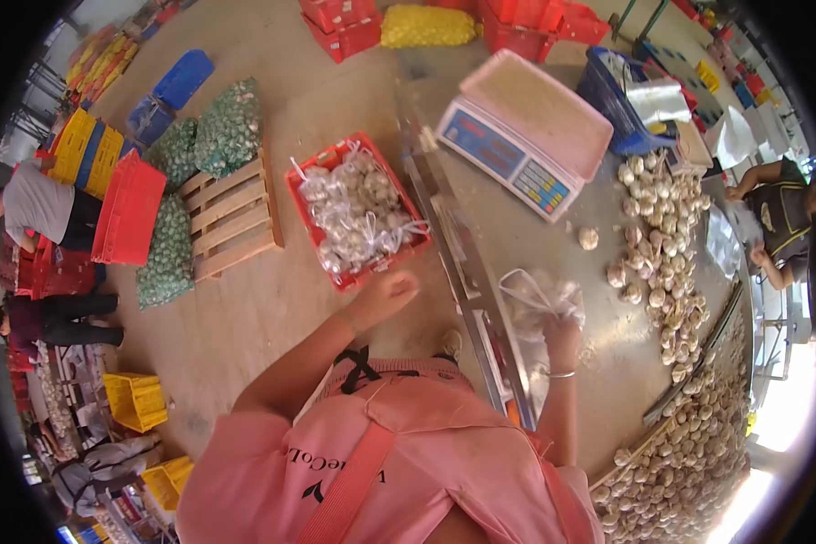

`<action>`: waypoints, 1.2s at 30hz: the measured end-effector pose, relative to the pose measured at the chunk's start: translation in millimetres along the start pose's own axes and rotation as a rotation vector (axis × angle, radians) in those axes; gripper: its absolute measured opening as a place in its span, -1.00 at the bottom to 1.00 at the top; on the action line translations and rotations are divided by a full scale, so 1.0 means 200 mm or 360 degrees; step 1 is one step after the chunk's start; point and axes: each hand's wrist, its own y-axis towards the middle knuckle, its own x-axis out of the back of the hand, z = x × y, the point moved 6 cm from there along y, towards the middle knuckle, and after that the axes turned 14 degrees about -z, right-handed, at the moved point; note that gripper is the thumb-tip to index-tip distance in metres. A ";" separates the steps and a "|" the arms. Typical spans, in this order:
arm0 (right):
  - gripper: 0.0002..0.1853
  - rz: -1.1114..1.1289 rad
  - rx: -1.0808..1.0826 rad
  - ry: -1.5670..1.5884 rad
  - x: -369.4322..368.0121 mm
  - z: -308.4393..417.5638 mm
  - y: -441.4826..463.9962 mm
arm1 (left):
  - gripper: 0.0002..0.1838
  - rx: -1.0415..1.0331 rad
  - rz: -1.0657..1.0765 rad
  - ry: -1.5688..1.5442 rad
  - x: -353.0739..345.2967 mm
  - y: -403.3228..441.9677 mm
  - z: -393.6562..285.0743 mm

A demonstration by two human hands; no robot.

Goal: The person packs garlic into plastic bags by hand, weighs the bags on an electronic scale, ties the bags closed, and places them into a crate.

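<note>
The right hand's [562, 334] fingers appear closed on a clear plastic bag with a white loop [526, 304]; fingertips are partly masked by the film. The left hand [392, 295] is loosely curled just beside the near end of a red plastic crate [343, 280]; nothing is seen in it, though whether the palm is empty cannot be told.

Step in hand, as judged: handling the bag, which lies on the grey metal table [621, 390] close to its edge. Its contents are not clear. Any lift would call for a firm hold on the gathered plastic, with the left hand free to support it.

Edges: a raised metal rail [467, 263] runs between the bag and the crate, so a crossing would need clearance. The crate is filled with bagged garlic bulbs [363, 204], leaving little room inside.

Beyond the bag, a white scale with a blue panel [526, 136] limits reach forward. One loose pale garlic bulb [588, 238] sits near it; a heap of garlic [666, 258] bounds the right. Bare metal lies between bag and heap, usable for sliding.
</note>
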 end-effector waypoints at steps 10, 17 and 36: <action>-0.75 -0.1019 -0.0257 0.1082 0.05 0.83 -0.25 | -0.87 0.0850 -0.0954 -0.0209 1.85 -0.83 0.78; -0.88 -0.0255 -0.0468 0.1293 -0.57 1.58 -0.52 | -0.85 0.0419 -0.0704 0.0109 2.28 -0.65 0.84; -0.74 0.1785 -0.0189 0.1036 -2.66 2.82 -0.64 | -0.84 -0.0063 0.0379 0.0856 2.50 0.76 0.66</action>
